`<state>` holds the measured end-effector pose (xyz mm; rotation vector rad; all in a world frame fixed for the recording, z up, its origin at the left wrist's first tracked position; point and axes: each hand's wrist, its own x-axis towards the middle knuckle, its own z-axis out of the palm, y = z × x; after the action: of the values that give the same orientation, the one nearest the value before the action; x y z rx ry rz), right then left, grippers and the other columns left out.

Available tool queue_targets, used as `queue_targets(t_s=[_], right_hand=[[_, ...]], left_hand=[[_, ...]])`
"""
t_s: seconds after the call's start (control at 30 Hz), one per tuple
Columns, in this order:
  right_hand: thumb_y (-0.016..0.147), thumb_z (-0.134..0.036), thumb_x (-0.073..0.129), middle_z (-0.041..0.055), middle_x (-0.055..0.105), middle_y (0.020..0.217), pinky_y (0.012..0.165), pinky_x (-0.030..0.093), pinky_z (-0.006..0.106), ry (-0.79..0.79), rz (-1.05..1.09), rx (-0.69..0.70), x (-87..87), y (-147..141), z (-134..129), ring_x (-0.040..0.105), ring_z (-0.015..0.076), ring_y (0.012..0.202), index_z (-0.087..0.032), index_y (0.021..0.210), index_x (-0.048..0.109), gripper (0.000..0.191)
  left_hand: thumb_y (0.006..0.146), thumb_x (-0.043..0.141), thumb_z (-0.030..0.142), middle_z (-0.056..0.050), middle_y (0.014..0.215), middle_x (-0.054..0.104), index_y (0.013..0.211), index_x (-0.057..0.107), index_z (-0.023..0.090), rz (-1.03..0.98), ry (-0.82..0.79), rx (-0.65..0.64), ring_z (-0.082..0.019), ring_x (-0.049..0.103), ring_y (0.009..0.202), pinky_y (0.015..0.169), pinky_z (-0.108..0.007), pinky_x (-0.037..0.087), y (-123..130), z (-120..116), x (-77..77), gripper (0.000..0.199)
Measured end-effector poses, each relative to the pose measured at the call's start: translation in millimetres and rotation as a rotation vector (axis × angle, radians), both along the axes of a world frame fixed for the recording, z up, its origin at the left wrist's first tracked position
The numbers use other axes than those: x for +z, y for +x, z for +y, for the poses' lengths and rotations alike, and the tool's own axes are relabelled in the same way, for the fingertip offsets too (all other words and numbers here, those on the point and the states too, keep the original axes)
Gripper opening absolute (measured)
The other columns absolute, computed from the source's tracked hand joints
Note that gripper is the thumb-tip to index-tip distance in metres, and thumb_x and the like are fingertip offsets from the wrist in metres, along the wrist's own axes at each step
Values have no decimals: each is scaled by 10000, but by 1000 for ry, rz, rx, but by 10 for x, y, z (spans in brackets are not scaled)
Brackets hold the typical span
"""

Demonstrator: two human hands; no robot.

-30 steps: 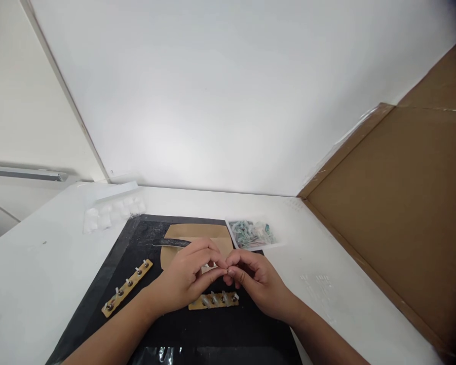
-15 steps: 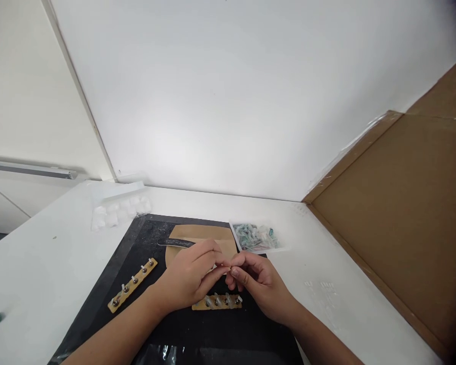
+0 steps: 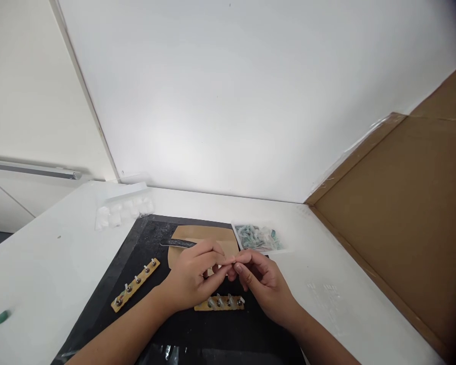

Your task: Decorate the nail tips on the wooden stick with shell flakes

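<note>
My left hand and my right hand meet fingertip to fingertip above the black mat. Both are closed in a pinch; whatever lies between the fingers is too small to make out. Just below them is a yellowish strip with several clear nail tips standing on small metal holders. A second strip with white pegs on its holders lies at an angle left of my left wrist. Behind my left hand a black nail file rests on brown paper, partly covered by the fingers.
A white tray full of green and clear pieces stands behind my right hand. Clear plastic packaging lies at the back left. A small green object is at the far left. Cardboard walls the right side; a white wall closes the back.
My fingertips have shifted slightly where they meet, the right index finger now straighter along the pinch. The whole view has moved a little; the strips, file and tray stay put.
</note>
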<state>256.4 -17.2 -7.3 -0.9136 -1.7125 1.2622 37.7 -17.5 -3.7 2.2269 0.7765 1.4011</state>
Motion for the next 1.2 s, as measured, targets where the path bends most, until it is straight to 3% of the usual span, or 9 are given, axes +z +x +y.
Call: queue_targets(t_s=[0.13,0.2,0.5,0.73,1.2], right_hand=[[1059,-359,637,58,707,966,738,560,329,181,-56,-62,-46,5,-3,684,213,872,-273,1075,749,142],[1053,-329,640,67,703,986,697,540,331,270,-118,-112,-56,12,-1,672,219,855,-284,1099,750,127],[1033,-245,629,57,682,951,628,521,322,472,-247,-183,-19,-28,-18,621,177,694,-273,1091,732,121],[1005,-141,634,31,666,899,603,498,292,665,-254,-244,-18,-74,-16,585,145,655,-241,1113,726,174],[951,-38,676,48,680,919,629,528,276,742,-197,-234,-23,-77,-25,632,165,777,-207,1120,711,241]], left_hand=[[991,646,152,-85,992,682,1105,787,197,-88,-175,-5,-132,648,771,563,-187,553,34,-38,3,186],[988,643,152,-91,986,686,1100,792,198,-112,-220,-12,-142,649,795,551,-178,554,54,-51,11,192],[947,640,130,-94,972,717,1049,790,191,-140,-289,27,-153,678,809,472,-134,506,111,-60,-35,191],[913,676,147,-55,890,743,1019,817,222,-124,-348,150,-134,681,741,457,-121,453,135,-85,-9,192],[874,698,152,-24,847,763,963,820,235,-77,-424,242,-136,715,731,474,-139,462,138,-141,73,173]])
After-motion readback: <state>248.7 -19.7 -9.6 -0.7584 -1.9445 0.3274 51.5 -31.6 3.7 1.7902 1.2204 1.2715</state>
